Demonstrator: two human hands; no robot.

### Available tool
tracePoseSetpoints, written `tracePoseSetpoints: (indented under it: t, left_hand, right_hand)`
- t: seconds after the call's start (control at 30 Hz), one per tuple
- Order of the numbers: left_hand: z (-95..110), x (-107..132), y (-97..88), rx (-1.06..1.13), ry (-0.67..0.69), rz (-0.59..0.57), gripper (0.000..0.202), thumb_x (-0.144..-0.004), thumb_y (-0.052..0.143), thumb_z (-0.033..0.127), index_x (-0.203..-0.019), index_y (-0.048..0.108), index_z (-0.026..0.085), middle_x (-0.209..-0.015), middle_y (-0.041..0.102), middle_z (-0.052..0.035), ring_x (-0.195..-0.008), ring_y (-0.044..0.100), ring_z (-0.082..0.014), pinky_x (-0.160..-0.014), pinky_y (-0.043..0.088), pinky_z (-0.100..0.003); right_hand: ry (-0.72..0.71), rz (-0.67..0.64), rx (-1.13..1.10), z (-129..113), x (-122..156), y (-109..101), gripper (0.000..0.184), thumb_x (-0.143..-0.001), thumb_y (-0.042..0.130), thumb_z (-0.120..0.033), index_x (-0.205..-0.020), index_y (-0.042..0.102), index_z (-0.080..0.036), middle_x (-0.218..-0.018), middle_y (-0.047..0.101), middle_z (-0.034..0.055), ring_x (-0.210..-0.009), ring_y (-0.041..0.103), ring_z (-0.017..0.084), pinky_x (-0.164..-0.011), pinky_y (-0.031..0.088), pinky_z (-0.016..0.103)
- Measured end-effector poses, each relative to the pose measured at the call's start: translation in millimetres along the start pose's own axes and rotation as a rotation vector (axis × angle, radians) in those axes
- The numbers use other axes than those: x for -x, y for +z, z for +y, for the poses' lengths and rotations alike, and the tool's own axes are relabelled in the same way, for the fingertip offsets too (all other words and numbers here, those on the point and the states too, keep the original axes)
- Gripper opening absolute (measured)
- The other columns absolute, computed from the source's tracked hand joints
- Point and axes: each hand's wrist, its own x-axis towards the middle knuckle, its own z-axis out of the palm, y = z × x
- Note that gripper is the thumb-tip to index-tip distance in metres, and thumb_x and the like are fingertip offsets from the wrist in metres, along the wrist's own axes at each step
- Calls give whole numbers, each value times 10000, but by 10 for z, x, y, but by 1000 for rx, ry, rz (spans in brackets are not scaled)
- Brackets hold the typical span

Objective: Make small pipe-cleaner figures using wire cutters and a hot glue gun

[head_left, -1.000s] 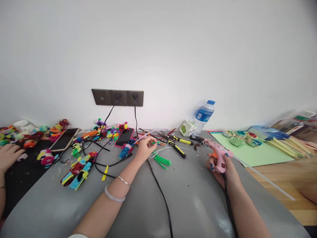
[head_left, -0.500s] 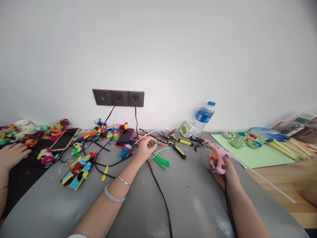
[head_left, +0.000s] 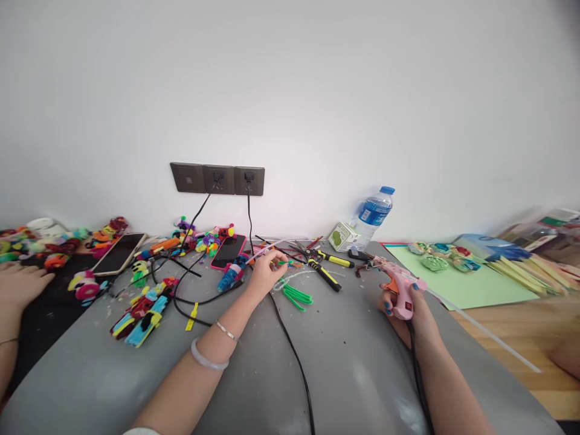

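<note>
My right hand [head_left: 419,314] is wrapped round a pink hot glue gun [head_left: 402,295], with fingers by its orange trigger. A long clear glue stick [head_left: 484,333] sticks out of its back, and the nozzle points left. My left hand [head_left: 267,272] is over the grey table, its fingertips drawn together; what they pinch, if anything, is too small to make out. Just beside it lie green pipe cleaners [head_left: 296,296] and a pale beaded-looking strand [head_left: 312,272]. Yellow-and-black pliers [head_left: 324,273] rest beyond that hand. A blue pipe-cleaner piece [head_left: 230,275] is to its left.
Pipe-cleaner figures [head_left: 142,314] and black cables [head_left: 292,350] cover the left side. Two phones [head_left: 120,254] lie near the wall. A water bottle [head_left: 375,214] and small green-white box [head_left: 342,235] stand at the back. Another person's hand [head_left: 22,284] rests at the far left.
Both of my hands stay almost where they were, the glue gun still held. At the far left, the other person's hand has shifted slightly left.
</note>
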Motion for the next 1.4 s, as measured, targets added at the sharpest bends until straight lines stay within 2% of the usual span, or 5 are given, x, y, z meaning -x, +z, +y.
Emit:
tracePoseSetpoints:
  t: [0.4, 0.53, 0.7, 0.97, 1.4]
  left_hand:
    - [52, -18, -25, 188, -129, 120, 79, -680, 629, 129, -747, 645, 168, -756, 641, -12, -647, 547, -117, -555, 394, -208]
    - [6, -60, -37, 492, -307, 243, 135, -624, 721, 171, -735, 645, 160, -697, 610, 8, -593, 515, -93, -511, 367, -191]
    - [-3, -122, -94, 1060, -567, 217, 270, -590, 793, 153, -807, 632, 157, -645, 577, 37, -557, 525, -69, -512, 378, -181]
    - [126, -147, -241, 1529, -517, 118, 112, -763, 679, 57, -773, 593, 128, -708, 552, 17, -603, 515, -48, -529, 410, -152]
    - [189, -113, -286, 1469, -590, 14, 128, -793, 671, 70, -737, 578, 138, -684, 480, 14, -483, 294, -30, -377, 227, -141]
  right_hand:
    - [3, -15, -32, -31, 31, 37, 466, -812, 518, -641, -841, 662, -200, -485, 499, 16, -398, 426, 140, -369, 320, 278]
    - [2, -8, -8, -47, 34, 55, 482, -802, 509, -657, -835, 672, -205, -477, 493, 23, -388, 404, 144, -379, 302, 298]
    - [-1, 3, 14, -57, 32, 64, 479, -793, 509, -664, -816, 667, -213, -472, 495, 28, -395, 400, 140, -393, 301, 296]
    - [-8, 21, 15, -44, 28, 59, 468, -794, 510, -653, -812, 656, -209, -471, 491, 21, -397, 387, 143, -393, 296, 301]
    - [10, 13, 20, -58, 49, 54, 461, -830, 471, -635, -839, 675, -222, -488, 494, 23, -404, 383, 151, -406, 306, 321]
